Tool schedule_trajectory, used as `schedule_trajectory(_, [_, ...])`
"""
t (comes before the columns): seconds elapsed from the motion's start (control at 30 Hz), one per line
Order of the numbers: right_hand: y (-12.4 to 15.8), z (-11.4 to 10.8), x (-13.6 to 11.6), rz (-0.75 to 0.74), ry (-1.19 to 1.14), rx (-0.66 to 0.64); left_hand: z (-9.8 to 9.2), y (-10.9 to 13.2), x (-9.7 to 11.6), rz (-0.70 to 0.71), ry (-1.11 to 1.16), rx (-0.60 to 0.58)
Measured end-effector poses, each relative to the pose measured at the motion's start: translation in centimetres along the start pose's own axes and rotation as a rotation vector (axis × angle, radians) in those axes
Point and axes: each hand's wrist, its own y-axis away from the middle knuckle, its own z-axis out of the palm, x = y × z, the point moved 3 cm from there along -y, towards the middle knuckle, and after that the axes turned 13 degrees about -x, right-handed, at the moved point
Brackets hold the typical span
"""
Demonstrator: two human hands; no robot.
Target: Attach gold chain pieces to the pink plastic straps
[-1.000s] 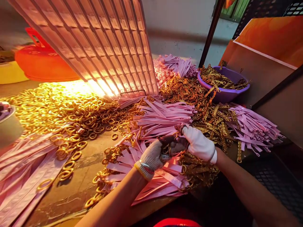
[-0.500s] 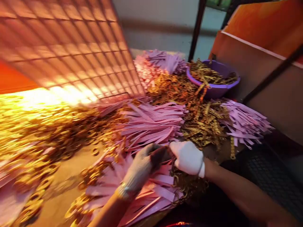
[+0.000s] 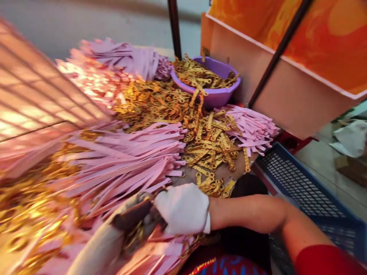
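Observation:
My left hand (image 3: 126,221), in a pale glove with dark-stained fingers, is closed in front of me. My right hand (image 3: 183,208), in a white glove, is closed too, and its fingertips meet those of the left. A small gold-coloured bit shows at the fingertips, but the fingers hide what they hold. Below both hands lie pink straps (image 3: 160,250) with gold rings or hooks at their ends. Just beyond them a larger bundle of pink straps (image 3: 129,156) spreads across the table.
Gold metal strips with holed ends (image 3: 215,149) are heaped behind my right hand. A purple basin (image 3: 220,93) holds more of them. Another pink strap bundle (image 3: 252,124) lies by the orange-printed board (image 3: 286,88). A blue crate (image 3: 348,217) stands low at right; a ribbed panel (image 3: 37,91) rises at left.
The view has swung right, so the basin and strap heaps sit further left and more of the blue crate shows. My hands stay together, lower and further left in the picture.

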Motion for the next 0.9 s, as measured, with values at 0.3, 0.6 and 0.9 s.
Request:
schedule_trajectory(0.3, [0.9, -4.9, 6.9, 0.248, -0.341, 0.28, -0.7, -1.8, 4.3, 0.196, -0.291, 0.082])
schedule_trajectory(0.6, [0.4, -5.4, 9.4, 0.488, -0.123, 0.196, 0.0, -8.4, 7.2, 0.388, -1.231, 0.368])
schedule_trajectory(0.9, [0.7, -3.7, 5.2, 0.123, -0.049, 0.084, -0.7, -1.2, 4.3, 0.257, -0.477, 0.137])
